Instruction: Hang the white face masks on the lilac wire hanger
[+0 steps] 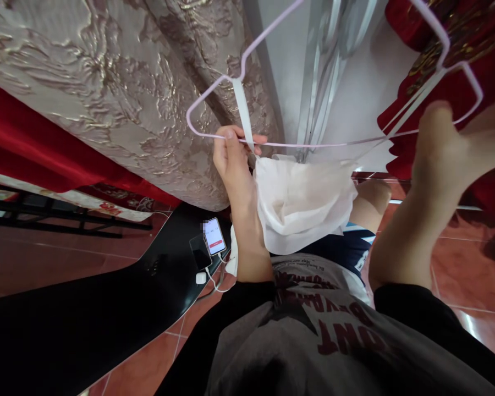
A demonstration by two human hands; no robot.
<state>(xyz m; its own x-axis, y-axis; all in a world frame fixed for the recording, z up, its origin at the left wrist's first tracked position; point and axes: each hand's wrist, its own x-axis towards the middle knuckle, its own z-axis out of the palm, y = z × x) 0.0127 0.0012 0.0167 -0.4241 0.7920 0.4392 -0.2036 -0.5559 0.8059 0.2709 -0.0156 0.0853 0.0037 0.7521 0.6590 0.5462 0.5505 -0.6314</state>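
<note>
A pale lilac clothes hanger (309, 146) spans the view in front of me, its upper part out of frame. From it hangs a thin white garment (305, 203) by narrow white straps; one loops over the hanger's left shoulder, the other over its right. My left hand (235, 154) is closed around the lower bar at the left, thumb in front, beside the left strap. Over the bar's right end is my right hand (439, 135), closed and blurred, with its fingers mostly hidden. The garment drapes down between my forearms.
Embossed beige-pink fabric (107, 82) hangs at the left, and red ornamented cloth (400, 121) at the right. Two phones, one lit phone (215, 236) and one dark phone (200, 253), lie with cables and a white case (201, 278) on a black surface (86, 319). Reddish tiles (466, 264) cover the floor.
</note>
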